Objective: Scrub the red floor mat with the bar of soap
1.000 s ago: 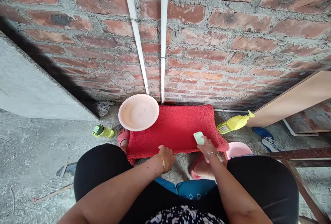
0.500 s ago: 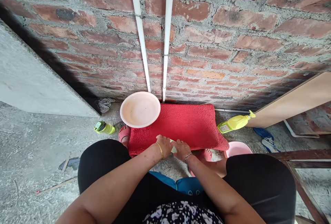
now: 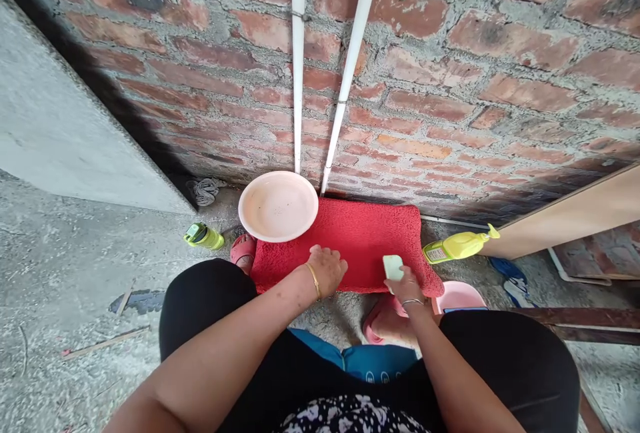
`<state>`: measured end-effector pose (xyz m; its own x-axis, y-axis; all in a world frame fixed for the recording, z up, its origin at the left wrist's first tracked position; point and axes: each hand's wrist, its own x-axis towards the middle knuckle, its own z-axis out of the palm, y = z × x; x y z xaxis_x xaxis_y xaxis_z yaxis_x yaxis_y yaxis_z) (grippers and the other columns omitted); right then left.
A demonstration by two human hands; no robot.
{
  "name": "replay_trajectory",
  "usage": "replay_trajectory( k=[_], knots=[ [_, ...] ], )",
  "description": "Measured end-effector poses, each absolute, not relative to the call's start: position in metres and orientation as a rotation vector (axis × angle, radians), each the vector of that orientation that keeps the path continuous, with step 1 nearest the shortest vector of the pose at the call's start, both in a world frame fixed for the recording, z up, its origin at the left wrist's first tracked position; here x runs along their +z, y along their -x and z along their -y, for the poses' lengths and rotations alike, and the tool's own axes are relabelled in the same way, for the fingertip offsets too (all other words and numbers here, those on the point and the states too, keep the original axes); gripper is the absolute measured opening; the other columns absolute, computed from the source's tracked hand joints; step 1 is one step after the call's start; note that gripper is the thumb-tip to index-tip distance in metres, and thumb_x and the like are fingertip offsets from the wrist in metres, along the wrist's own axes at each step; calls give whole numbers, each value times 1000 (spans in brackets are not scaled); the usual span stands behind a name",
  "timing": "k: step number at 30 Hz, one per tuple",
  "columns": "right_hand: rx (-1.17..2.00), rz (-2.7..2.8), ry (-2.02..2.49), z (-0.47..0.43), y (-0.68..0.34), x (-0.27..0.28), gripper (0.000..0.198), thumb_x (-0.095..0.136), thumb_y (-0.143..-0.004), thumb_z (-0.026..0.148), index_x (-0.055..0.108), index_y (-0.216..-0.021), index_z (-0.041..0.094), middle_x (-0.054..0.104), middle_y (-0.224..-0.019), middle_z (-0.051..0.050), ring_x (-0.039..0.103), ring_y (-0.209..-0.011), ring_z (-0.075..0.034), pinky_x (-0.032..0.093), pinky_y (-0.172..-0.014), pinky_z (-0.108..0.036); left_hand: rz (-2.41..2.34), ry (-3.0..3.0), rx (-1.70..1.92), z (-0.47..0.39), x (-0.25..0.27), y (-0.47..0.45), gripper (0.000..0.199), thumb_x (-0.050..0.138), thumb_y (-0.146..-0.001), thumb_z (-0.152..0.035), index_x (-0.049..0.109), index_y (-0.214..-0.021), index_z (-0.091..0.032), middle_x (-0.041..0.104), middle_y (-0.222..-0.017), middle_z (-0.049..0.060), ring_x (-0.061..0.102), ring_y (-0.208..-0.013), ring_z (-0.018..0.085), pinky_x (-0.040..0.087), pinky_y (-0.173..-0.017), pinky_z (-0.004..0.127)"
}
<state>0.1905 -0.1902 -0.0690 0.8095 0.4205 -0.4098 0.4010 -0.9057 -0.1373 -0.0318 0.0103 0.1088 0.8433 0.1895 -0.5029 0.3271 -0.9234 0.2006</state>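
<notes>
My left hand (image 3: 327, 269) is over the near edge of the red textured towel or mat (image 3: 370, 233), its fingers loosely bent and slightly apart. Nothing shows in it. Farther right, my right hand (image 3: 409, 286) grips a pale green, round-cornered flat block (image 3: 393, 267) by its near end. It looks like a bar of soap, though its kind is not certain. A pale pink basin (image 3: 278, 207) rests on the left part of the red cloth. What supports the cloth is hidden.
A yellow-green pump bottle (image 3: 457, 246) is right of the cloth, above a pink tub (image 3: 461, 295). On the left floor are a green bottle (image 3: 204, 237) and a grey rag (image 3: 204, 191). Behind are a brick wall (image 3: 215, 99) and white pipes (image 3: 299, 73).
My hands, together on the pale green block before, have parted. The right hand has carried the block rightward; the left has let go of it. The head view has shifted slightly.
</notes>
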Motion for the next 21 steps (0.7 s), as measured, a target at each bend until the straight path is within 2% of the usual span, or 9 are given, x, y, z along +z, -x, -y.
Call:
replay_trajectory(
  k=[6, 9, 12, 15, 18, 21],
  knots=[
    [827, 1636, 2712, 94, -91, -68, 61, 66, -71, 29, 50, -130, 25, 56, -123, -10, 57, -108, -26, 40, -92, -36, -618, -2788, -591, -37, 114, 46, 28, 50, -90, -22, 61, -114, -15, 62, -114, 15, 58, -106, 30, 41, -86, 45],
    [840, 1758, 2702, 84, -85, -70, 61, 64, -72, 27, 50, -131, 26, 55, -123, -10, 56, -109, -27, 39, -92, -37, -653, -2763, -606, -40, 112, 54, 28, 53, -89, -23, 61, -115, -16, 62, -115, 14, 59, -106, 29, 40, -87, 42],
    [862, 1502, 2842, 112, -125, -72, 63, 66, -71, 29, 48, -132, 27, 56, -121, -8, 58, -107, -25, 41, -89, -36, -659, -2746, -645, -39, 112, 59, 29, 55, -88, -23, 60, -116, -17, 62, -116, 14, 59, -107, 28, 39, -88, 43],
    [829, 955, 2978, 159, -181, -74, 63, 66, -72, 34, 46, -131, 25, 57, -121, -10, 62, -105, -26, 45, -84, -37, -667, -2758, -621, -40, 117, 63, 29, 55, -88, -23, 59, -116, -16, 62, -114, 14, 59, -106, 28, 40, -88, 43],
    [742, 413, 2925, 191, -217, -77, 64, 66, -74, 40, 46, -130, 18, 62, -116, -16, 64, -102, -31, 49, -80, -40, -668, -2780, -577, -46, 127, 66, 29, 54, -90, -25, 58, -117, -17, 61, -115, 13, 58, -107, 27, 39, -89, 43],
    [715, 286, 2793, 183, -212, -83, 64, 65, -75, 43, 42, -130, 18, 67, -108, -13, 67, -95, -29, 52, -76, -37, -716, -2782, -546, -60, 140, 71, 32, 55, -90, -29, 56, -120, -18, 60, -118, 13, 57, -109, 27, 39, -90, 42]
  ],
)
